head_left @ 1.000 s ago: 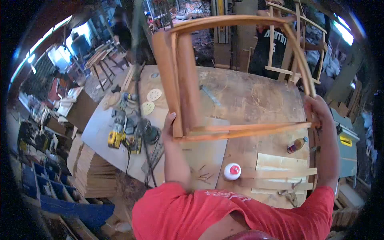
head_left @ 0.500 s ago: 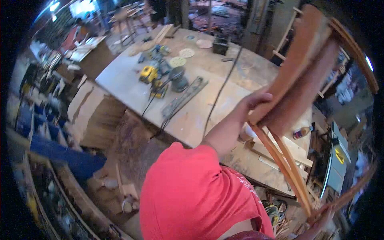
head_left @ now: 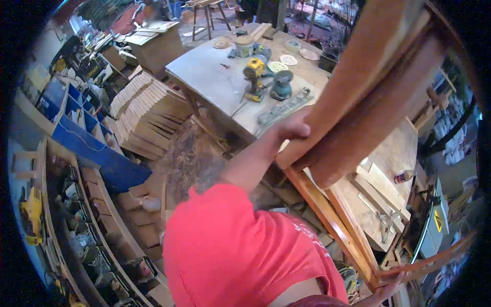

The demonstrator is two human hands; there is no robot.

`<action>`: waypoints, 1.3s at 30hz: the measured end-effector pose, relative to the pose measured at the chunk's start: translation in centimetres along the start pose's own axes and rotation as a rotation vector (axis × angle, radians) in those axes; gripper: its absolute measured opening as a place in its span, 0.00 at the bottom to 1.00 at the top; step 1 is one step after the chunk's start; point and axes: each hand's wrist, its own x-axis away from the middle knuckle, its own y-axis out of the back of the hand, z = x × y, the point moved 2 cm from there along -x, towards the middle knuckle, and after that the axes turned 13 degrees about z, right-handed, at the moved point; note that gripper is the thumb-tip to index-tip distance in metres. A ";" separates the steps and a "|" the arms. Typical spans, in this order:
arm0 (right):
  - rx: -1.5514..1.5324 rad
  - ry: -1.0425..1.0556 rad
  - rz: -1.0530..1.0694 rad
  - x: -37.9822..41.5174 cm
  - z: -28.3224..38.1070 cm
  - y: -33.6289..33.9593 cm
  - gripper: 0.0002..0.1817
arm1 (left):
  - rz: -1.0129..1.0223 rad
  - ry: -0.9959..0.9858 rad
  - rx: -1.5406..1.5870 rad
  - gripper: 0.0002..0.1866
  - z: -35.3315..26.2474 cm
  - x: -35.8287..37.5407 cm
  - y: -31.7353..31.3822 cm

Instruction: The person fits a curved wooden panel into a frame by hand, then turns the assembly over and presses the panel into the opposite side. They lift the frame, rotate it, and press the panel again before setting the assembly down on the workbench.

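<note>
Above the near edge of the table (head_left: 202, 66) was one wooden frame (head_left: 331, 221), held up and tilted, a broad board (head_left: 353, 66) forming its upper part. Left hand (head_left: 292, 128): closed on the lower end of the board, thumb against it, the other fingers mostly hidden. Right hand (head_left: 387, 293): partly cut off by the lower border of the view, fingers bent against the lower corner of the frame, which it held. Toward the left end of the table stood one yellow drill (head_left: 254, 71), with one sander (head_left: 281, 86) just beside it; one long bar (head_left: 281, 110) lay along the near edge, close to the left hand. Two pale discs (head_left: 288, 60) lay beyond the sander, nearer the far edge. Several planks (head_left: 377, 190) lay toward the near right corner; one bottle (head_left: 404, 177) was near the right edge. Off the near left corner: one stack of boards (head_left: 148, 112), and past it one blue rack (head_left: 97, 153).
</note>
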 end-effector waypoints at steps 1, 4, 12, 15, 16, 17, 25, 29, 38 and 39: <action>0.084 -0.029 0.127 0.1 0.8 -1.8 0.26 | -0.055 0.004 -0.005 0.63 -2.1 3.2 1.0; -0.030 0.100 0.267 -0.4 0.1 -8.3 0.26 | -0.232 0.025 -0.059 0.58 -8.3 14.4 5.3; 0.214 0.044 0.702 10.6 11.7 -46.9 0.12 | -1.070 0.062 -0.040 0.44 -23.4 47.8 8.7; 0.308 0.019 0.788 12.9 12.2 -56.1 0.14 | -1.276 -0.126 -0.014 0.42 -26.5 50.4 3.4; 0.298 -0.009 0.942 13.7 12.8 -58.7 0.15 | -1.352 -0.177 -0.043 0.42 -26.8 51.0 2.4; 0.323 0.034 0.969 13.8 11.9 -61.3 0.17 | -1.427 -0.108 -0.041 0.41 -27.2 52.9 3.0; 0.332 -0.164 1.123 14.7 5.3 -76.7 0.17 | -1.342 -0.057 0.007 0.34 -31.5 64.3 12.3; 0.220 -0.246 1.093 14.6 -1.4 -83.7 0.16 | -1.462 0.105 -0.132 0.33 -37.0 67.1 20.5; 0.051 -0.299 0.885 11.6 -7.7 -96.1 0.16 | -1.396 0.353 -0.200 0.33 -46.8 51.1 38.8; 0.100 -0.352 0.831 10.6 -8.6 -96.7 0.14 | -1.432 0.439 -0.245 0.32 -46.9 50.1 41.0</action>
